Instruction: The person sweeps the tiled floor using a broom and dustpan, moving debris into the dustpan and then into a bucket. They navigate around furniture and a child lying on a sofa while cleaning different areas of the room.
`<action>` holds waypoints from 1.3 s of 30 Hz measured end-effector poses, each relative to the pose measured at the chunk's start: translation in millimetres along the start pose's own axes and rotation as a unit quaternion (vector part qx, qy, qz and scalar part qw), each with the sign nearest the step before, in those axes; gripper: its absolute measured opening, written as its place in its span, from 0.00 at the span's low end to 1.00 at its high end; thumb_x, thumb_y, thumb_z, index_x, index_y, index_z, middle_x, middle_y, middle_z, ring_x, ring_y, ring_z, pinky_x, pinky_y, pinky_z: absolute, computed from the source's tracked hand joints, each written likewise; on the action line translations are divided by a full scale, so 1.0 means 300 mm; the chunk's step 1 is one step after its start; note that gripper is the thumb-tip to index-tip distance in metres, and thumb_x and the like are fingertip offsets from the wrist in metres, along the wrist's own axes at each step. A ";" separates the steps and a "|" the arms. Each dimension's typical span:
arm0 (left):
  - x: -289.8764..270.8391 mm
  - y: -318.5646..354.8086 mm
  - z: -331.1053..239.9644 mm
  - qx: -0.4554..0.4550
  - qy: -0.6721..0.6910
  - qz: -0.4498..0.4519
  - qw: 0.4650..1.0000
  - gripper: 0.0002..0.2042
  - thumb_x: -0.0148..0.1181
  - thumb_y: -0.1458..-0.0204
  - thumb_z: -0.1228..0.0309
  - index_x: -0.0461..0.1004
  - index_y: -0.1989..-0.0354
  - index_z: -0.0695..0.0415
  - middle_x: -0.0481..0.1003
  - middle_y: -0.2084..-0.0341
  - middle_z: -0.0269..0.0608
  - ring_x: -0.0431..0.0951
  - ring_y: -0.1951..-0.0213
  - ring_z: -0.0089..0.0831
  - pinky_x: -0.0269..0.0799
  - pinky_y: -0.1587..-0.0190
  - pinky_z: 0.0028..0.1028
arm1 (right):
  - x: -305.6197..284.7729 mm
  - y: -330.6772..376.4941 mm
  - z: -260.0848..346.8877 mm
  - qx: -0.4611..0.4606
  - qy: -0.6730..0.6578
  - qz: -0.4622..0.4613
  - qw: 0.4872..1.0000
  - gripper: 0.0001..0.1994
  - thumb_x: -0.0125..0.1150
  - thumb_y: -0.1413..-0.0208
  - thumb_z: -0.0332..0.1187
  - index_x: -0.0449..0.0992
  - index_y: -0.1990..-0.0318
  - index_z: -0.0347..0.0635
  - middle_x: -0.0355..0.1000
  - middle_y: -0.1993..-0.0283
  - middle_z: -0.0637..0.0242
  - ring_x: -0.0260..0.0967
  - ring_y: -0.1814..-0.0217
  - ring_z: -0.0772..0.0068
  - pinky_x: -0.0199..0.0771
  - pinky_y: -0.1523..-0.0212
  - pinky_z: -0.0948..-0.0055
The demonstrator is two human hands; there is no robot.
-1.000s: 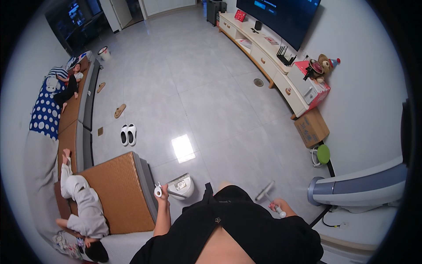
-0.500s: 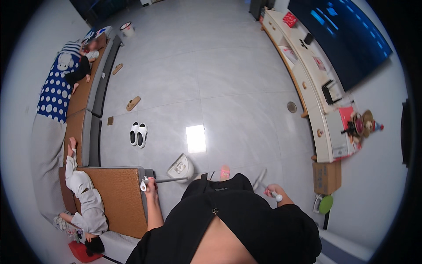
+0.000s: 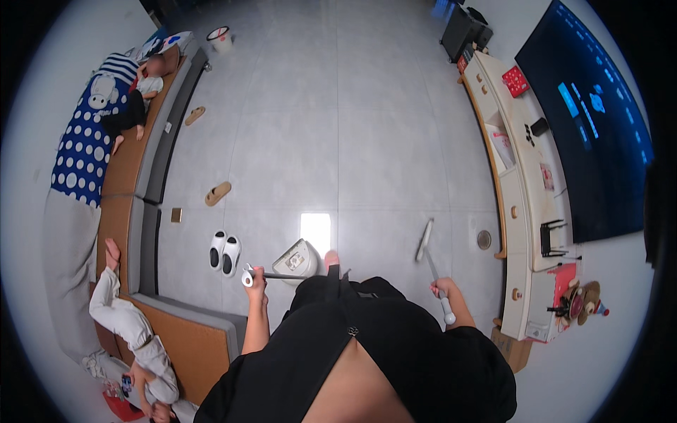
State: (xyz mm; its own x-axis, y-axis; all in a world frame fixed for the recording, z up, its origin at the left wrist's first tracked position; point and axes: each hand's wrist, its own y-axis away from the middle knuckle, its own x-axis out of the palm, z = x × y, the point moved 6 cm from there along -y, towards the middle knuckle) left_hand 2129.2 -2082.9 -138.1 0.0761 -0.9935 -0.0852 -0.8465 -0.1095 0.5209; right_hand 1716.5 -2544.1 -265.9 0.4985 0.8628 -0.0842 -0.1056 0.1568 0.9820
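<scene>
My left hand point(image 3: 257, 285) is closed round the top of a long-handled white dustpan point(image 3: 305, 262); its grey handle runs rightward from the hand, and the pan rests at floor level left of my foot. In my right hand point(image 3: 444, 286) is the grey handle of a broom point(image 3: 424, 241), its white rounded end sticking back toward me. The narrow white broom head lies out to the right on the floor, apart from the dustpan. My foot in a pink slipper point(image 3: 332, 259) shows between the two tools.
White slippers point(image 3: 230, 255) and tan slippers point(image 3: 218, 194) lie along the left. Two people recline on the brown-and-grey sofa point(image 3: 116, 229). A white TV cabinet point(image 3: 513, 211) lines the right wall, with a cardboard box point(image 3: 509, 349) at its near end. A bucket point(image 3: 220, 40) stands far left.
I have stepped forward, so the cabinet and slippers sit lower in view. The broom head has swung farther out ahead on the right. Both hands keep their holds.
</scene>
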 end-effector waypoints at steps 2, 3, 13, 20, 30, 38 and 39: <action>0.104 -0.103 -0.116 0.010 -0.038 0.000 0.999 0.03 0.53 0.59 0.73 0.66 0.77 0.56 0.62 0.89 0.28 0.59 0.88 0.16 0.52 0.87 0.17 | 0.036 -0.035 0.029 0.132 -0.120 0.048 0.983 0.09 0.40 0.52 0.26 0.64 0.80 0.35 0.58 0.89 0.69 0.52 0.92 0.82 0.55 0.93 0.85; 0.165 -0.164 -0.190 0.020 -0.055 0.000 0.998 0.03 0.53 0.59 0.73 0.66 0.77 0.56 0.62 0.89 0.28 0.59 0.87 0.16 0.52 0.87 0.17 | 0.052 -0.053 0.079 0.159 -0.128 0.069 0.977 0.09 0.39 0.52 0.27 0.64 0.79 0.36 0.57 0.88 0.70 0.51 0.92 0.83 0.54 0.93 0.86; 0.847 -0.802 -0.604 0.028 -0.135 0.021 0.990 0.04 0.51 0.57 0.70 0.66 0.79 0.54 0.61 0.88 0.27 0.59 0.86 0.16 0.53 0.84 0.19 | -0.140 -0.544 0.661 0.238 -0.346 0.189 0.888 0.05 0.44 0.57 0.25 0.66 0.77 0.34 0.61 0.86 0.63 0.61 0.84 0.73 0.68 0.77 0.76; 1.295 -1.169 -0.909 0.075 -0.090 0.011 0.993 0.03 0.51 0.56 0.71 0.66 0.77 0.55 0.63 0.86 0.28 0.61 0.85 0.16 0.56 0.83 0.18 | -0.344 -0.597 1.711 0.192 -0.078 0.149 0.967 0.06 0.44 0.58 0.24 0.67 0.77 0.29 0.64 0.84 0.57 0.64 0.84 0.68 0.70 0.78 0.71; 1.858 -1.890 -1.250 0.077 -0.076 0.048 0.993 0.03 0.51 0.60 0.72 0.68 0.75 0.56 0.64 0.85 0.28 0.62 0.83 0.18 0.56 0.81 0.19 | -0.275 -0.721 3.072 -0.024 -0.055 0.059 0.996 0.07 0.44 0.53 0.24 0.64 0.74 0.26 0.64 0.82 0.56 0.64 0.84 0.69 0.64 0.86 0.76; 2.370 -2.438 -1.630 0.038 -0.128 0.090 0.987 0.03 0.52 0.64 0.75 0.68 0.78 0.58 0.64 0.89 0.30 0.62 0.85 0.19 0.56 0.84 0.20 | -0.180 -0.707 3.478 -0.040 0.109 0.080 0.990 0.08 0.41 0.53 0.24 0.64 0.76 0.26 0.63 0.86 0.54 0.68 0.77 0.63 0.69 0.77 0.71; 2.444 -2.507 -1.693 0.049 -0.127 0.107 0.985 0.03 0.53 0.64 0.75 0.68 0.79 0.58 0.64 0.89 0.30 0.62 0.85 0.18 0.56 0.84 0.19 | -0.183 -0.690 3.498 -0.015 0.073 0.074 0.994 0.07 0.41 0.54 0.23 0.64 0.76 0.26 0.62 0.85 0.53 0.68 0.77 0.63 0.69 0.77 0.71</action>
State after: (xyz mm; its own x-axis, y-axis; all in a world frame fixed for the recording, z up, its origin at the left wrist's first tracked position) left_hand 3089.4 -2745.5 -161.0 -0.2338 -0.9520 -0.1977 -0.8765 0.1184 0.4667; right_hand 2614.0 -3128.2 -287.0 0.3456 0.9377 0.0344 -0.1958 0.0362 0.9800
